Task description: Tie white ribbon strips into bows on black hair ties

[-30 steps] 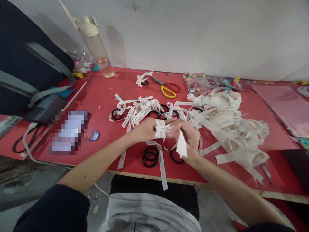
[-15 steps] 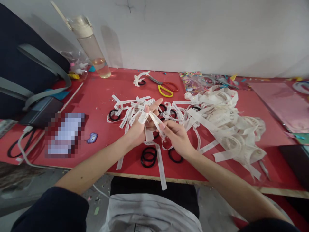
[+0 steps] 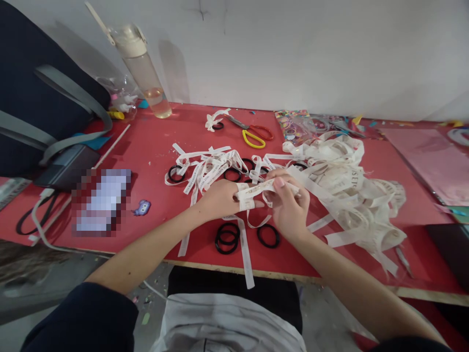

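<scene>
White printed ribbon [image 3: 246, 198] is wound around the fingers of my left hand [image 3: 221, 199], whose back is turned up; its fingertips poke out past the wraps and its thumb is hidden. My right hand [image 3: 293, 208] pinches the same ribbon between thumb and fingers, with a stretch pulled taut between both hands. Beneath and beyond them lies a tangle of printed ribbon pieces [image 3: 216, 168] with black hair ties among them. Nearer me on the table are a black hair tie [image 3: 268, 248] and overlapping black hair ties [image 3: 227, 252].
A big heap of loose ribbon [image 3: 344, 181] lies right of my hands. Scissors [image 3: 254, 139] and a ribbon-tied hair tie [image 3: 213, 123] lie at the back. Left stand a water bottle [image 3: 148, 73], a phone [image 3: 104, 200], and a dark bag [image 3: 47, 78]. The red table [image 3: 154, 142] meets a wall.
My left hand has turned over, back upward, and the ribbon now wraps its fingers. My right hand has moved rightward and up, still pinching the ribbon.
</scene>
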The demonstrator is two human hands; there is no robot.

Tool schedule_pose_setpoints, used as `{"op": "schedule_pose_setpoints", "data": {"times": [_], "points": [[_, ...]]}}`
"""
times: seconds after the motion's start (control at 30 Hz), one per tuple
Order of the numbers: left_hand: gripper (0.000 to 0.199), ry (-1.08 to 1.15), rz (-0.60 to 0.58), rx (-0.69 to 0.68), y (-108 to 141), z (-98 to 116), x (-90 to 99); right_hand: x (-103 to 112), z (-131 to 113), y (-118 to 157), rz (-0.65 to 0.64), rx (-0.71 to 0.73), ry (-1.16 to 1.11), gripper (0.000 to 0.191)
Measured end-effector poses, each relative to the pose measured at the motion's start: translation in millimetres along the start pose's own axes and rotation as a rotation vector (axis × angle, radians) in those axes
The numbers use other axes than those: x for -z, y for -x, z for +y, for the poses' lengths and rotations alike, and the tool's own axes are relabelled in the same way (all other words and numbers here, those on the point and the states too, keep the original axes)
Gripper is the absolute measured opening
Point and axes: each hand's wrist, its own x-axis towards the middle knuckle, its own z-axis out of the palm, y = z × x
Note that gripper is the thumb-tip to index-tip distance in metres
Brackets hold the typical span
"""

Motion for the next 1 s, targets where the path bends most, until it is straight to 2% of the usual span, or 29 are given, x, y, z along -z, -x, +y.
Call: {"op": "schedule_pose_setpoints", "data": {"times": [0.1,0.33,0.43,0.5,0.6,0.67,0.7,0.8,0.9,1.0], "points": [[0.040,-0.216,-0.001,0.050,0.3,-0.8,1.1,-0.4,-2.4,2.5,-0.065,0.096,0.070,0.028],[0.022,-0.300,-0.019,0.047,0.8,0.1,5.0,-2.3,-13.0,1.9,-0.216,0.192,-0.036,0.024],[0.023,-0.370,-0.011,0.038,-0.7,-3.0,4.4,0.0,-13.8,0.6,-0.299,0.246,-0.044,0.023],[0.026,-0.298,-0.006,0.008,-2.4,-6.1,5.1,1.8,-12.7,0.7,-0.349,0.250,-0.065,0.026],[0.023,-0.011,-0.039,-0.024,-4.2,-9.1,7.2,3.8,-9.9,2.1,-0.392,0.194,-0.108,0.030],[0.020,0.085,-0.037,-0.012,-4.0,-8.9,8.0,4.5,-8.8,2.9,-0.393,0.165,-0.132,0.028],[0.020,0.060,-0.013,-0.004,-3.4,-8.1,8.0,4.7,-8.7,3.2,-0.383,0.163,-0.145,0.027],[0.021,-0.239,0.088,-0.009,-0.4,-4.8,6.6,4.5,-10.3,3.4,-0.334,0.167,-0.162,0.026],[0.024,-0.524,0.082,-0.044,1.5,-2.6,5.3,2.8,-12.6,3.1,-0.284,0.142,-0.138,0.032],[0.021,-0.553,0.061,-0.023,1.0,-2.1,5.4,-0.1,-12.7,1.7,-0.205,0.124,-0.150,0.033]]}}
